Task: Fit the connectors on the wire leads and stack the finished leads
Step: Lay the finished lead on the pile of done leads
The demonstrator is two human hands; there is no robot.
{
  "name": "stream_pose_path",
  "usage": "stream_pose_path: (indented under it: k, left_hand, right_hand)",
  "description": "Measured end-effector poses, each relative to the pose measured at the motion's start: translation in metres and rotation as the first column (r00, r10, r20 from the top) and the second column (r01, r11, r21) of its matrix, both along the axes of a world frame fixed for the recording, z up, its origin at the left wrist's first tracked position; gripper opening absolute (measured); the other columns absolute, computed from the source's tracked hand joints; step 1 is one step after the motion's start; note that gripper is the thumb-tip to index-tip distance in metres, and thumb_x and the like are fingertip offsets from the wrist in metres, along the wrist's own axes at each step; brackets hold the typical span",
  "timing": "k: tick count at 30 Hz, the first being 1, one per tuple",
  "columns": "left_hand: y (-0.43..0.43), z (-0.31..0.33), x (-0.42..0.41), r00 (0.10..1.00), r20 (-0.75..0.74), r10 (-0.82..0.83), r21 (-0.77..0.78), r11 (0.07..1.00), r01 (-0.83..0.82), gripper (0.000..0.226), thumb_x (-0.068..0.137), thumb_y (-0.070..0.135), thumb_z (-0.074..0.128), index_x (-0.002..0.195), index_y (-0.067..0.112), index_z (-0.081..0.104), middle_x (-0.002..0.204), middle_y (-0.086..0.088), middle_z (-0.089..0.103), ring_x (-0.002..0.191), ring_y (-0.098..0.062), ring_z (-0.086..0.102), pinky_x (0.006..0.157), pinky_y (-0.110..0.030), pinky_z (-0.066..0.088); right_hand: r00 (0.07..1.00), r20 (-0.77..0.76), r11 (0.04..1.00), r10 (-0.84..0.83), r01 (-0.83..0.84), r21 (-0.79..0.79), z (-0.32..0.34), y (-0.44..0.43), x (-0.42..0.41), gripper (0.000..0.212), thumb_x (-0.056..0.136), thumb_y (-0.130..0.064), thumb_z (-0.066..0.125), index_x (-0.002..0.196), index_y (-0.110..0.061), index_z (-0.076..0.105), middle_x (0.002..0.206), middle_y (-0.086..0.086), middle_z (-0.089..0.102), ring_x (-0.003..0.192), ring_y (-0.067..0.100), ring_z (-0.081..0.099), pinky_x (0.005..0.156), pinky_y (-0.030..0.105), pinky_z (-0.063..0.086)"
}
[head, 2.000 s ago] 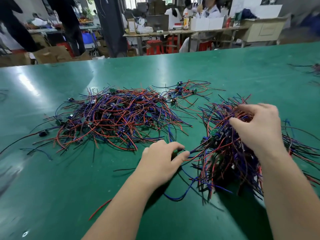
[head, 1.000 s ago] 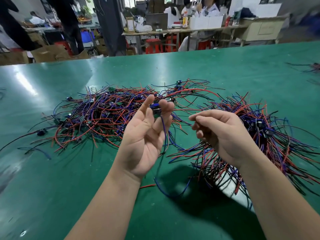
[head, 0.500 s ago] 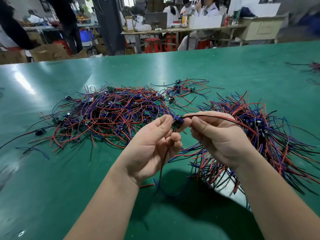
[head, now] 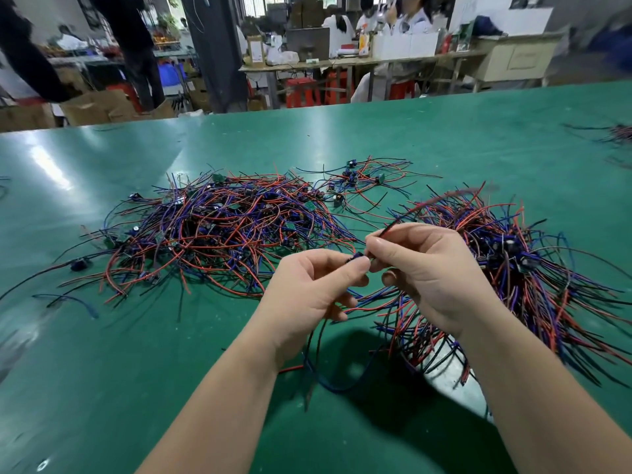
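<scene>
The wide glossy green table (head: 444,138) fills the view, with a workshop beyond its far edge: a dark pillar (head: 217,53), brown cardboard boxes (head: 92,106), red plastic stools (head: 301,92) under a cluttered bench, and people at work.

On the left of the table sprawls the big loose heap of red, blue and black wire leads (head: 219,230), small green boards dotted through it. On the right is a second tangled heap of the same colours (head: 513,268), its near side covered by the right forearm. A small far cluster of leads (head: 359,179) lies behind the gap between the two heaps, and another blurred bundle (head: 619,133) sits at the far right edge.

Both hands are up in front of that gap, fingertips meeting. The left hand (head: 307,289) pinches a small dark connector (head: 357,257), mostly hidden by thumb and forefinger, while black and blue wires (head: 314,347) dangle below the palm to the table. The right hand (head: 427,268) pinches a red-and-black wire lead (head: 403,217) right at the connector, and the lead arcs up and away over the right heap. Out at the left lies a stray blue lead (head: 78,301).
</scene>
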State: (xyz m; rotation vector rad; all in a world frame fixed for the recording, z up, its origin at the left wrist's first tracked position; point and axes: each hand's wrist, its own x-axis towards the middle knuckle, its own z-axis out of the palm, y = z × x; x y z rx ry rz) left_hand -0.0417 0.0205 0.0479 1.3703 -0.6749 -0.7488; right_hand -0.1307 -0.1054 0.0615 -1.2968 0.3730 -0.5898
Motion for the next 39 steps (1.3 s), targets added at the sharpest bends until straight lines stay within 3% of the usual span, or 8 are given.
stream_pose_path:
  k: [5,16,21,26,29,32,37,39]
  left_hand:
    - [0.011,0.004,0.002,0.916,-0.076,-0.393,0.183,0.898,0.401,0.014,0.074,0.021,0.076,0.064,0.024,0.065,0.075,-0.006,0.071,0.052,-0.010,0.057,0.045,-0.019,0.046]
    - [0.011,-0.001,0.000,0.915,0.023,-0.402,0.351,0.860,0.370,0.002,0.087,0.017,0.067,0.089,0.018,0.069,0.067,0.006,0.061,0.053,-0.008,0.050,0.052,-0.019,0.040]
    - [0.012,0.000,0.003,0.878,-0.078,-0.472,0.214,0.852,0.477,0.017,0.088,0.020,0.060,0.096,0.024,0.074,0.069,0.004,0.065,0.064,-0.008,0.053,0.059,-0.017,0.044]
    - [0.014,0.004,0.014,0.855,-0.384,-0.348,-0.178,0.937,0.301,0.002,0.077,0.022,0.070,0.078,0.021,0.071,0.083,-0.008,0.073,0.053,-0.005,0.058,0.057,-0.017,0.052]
    - [0.011,0.005,0.017,0.849,-0.474,-0.234,-0.326,0.942,0.078,0.058,0.055,0.034,0.081,0.101,0.008,0.059,0.088,-0.003,0.074,0.061,-0.005,0.066,0.059,-0.019,0.055]
    - [0.005,0.003,0.012,0.869,-0.481,-0.116,-0.296,0.955,-0.037,0.070,0.052,0.040,0.076,0.111,0.013,0.051,0.085,0.004,0.069,0.063,-0.005,0.065,0.059,-0.017,0.053]
    - [-0.007,-0.005,-0.005,0.923,-0.385,0.013,-0.235,0.965,-0.112,0.028,0.047,0.032,0.082,0.062,0.022,0.061,0.059,0.006,0.050,0.051,-0.005,0.047,0.058,-0.019,0.040]
    - [-0.008,-0.007,-0.007,0.954,-0.299,0.039,-0.226,0.968,-0.110,0.032,0.047,0.025,0.090,0.051,0.025,0.059,0.054,0.008,0.047,0.051,-0.006,0.043,0.059,-0.022,0.037]
  right_hand:
    - [0.986,0.050,0.956,-0.160,0.142,0.257,0.012,-0.023,-0.008,0.009,0.065,-0.014,0.069,0.070,-0.007,0.065,0.057,0.003,0.064,0.041,0.003,0.051,0.034,0.009,0.035]
    - [0.946,-0.019,0.898,-0.324,0.314,0.307,0.008,-0.038,-0.011,0.022,0.086,-0.020,0.066,0.067,-0.012,0.058,0.046,-0.002,0.054,0.030,0.001,0.035,0.030,0.010,0.022]
    - [0.947,0.084,0.904,-0.311,0.267,0.335,0.006,-0.036,-0.008,0.033,0.094,-0.037,0.054,0.072,-0.013,0.061,0.054,0.002,0.057,0.037,0.005,0.044,0.034,0.011,0.031]
    - [0.977,0.034,0.893,-0.210,0.178,0.413,0.002,-0.038,-0.007,0.019,0.098,-0.020,0.048,0.089,-0.012,0.063,0.062,0.002,0.064,0.045,0.008,0.053,0.041,0.014,0.041]
    - [0.999,-0.023,0.965,-0.035,0.039,0.258,-0.004,-0.029,-0.003,0.013,0.080,-0.001,0.062,0.087,-0.010,0.069,0.068,0.005,0.067,0.050,0.008,0.059,0.045,0.014,0.047]
    - [0.988,-0.016,0.977,0.154,-0.150,0.150,-0.007,-0.009,0.000,0.024,0.056,-0.010,0.074,0.080,-0.014,0.078,0.072,0.004,0.069,0.056,0.008,0.061,0.051,0.013,0.048]
    - [0.990,0.087,0.979,0.112,-0.125,0.164,-0.009,0.008,0.008,0.014,0.057,-0.017,0.072,0.070,-0.014,0.077,0.064,0.001,0.069,0.052,0.006,0.059,0.054,0.014,0.049]
    - [0.993,0.089,0.980,0.080,-0.094,0.177,-0.009,0.009,0.009,0.010,0.061,-0.017,0.068,0.065,-0.015,0.076,0.062,-0.001,0.067,0.053,0.007,0.058,0.056,0.016,0.048]
